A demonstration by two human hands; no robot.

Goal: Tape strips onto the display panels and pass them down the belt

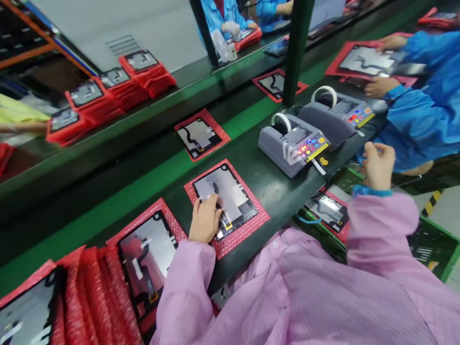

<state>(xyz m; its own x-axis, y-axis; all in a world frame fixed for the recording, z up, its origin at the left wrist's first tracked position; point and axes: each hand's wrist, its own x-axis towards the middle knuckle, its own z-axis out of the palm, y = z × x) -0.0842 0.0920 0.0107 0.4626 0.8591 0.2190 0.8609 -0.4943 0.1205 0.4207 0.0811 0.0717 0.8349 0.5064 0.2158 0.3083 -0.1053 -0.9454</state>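
My left hand (205, 218) rests with its fingers stretched over a flat silver display panel (230, 189) with a black border. Its fingertips touch the panel near a dark ribbon cable. Beneath the panel lies a red bubble-wrap sheet (233, 247) on the dark green bench. My right hand (379, 165) is raised off the bench at the right, its fingers bent together in a pinch; anything held there is too small to make out. Nearest to it are two grey tape dispensers (293, 143) with white tape rolls. A short white strip (318, 166) sticks out of the closer one.
Left of me, another panel (158, 254) lies beside a stack of red bubble-wrap bags (97, 297). More panels on red wrap lie along the green conveyor (143, 182). Below my right arm stands a green crate (427, 239). A co-worker in blue sleeves (427, 96) handles a panel at right.
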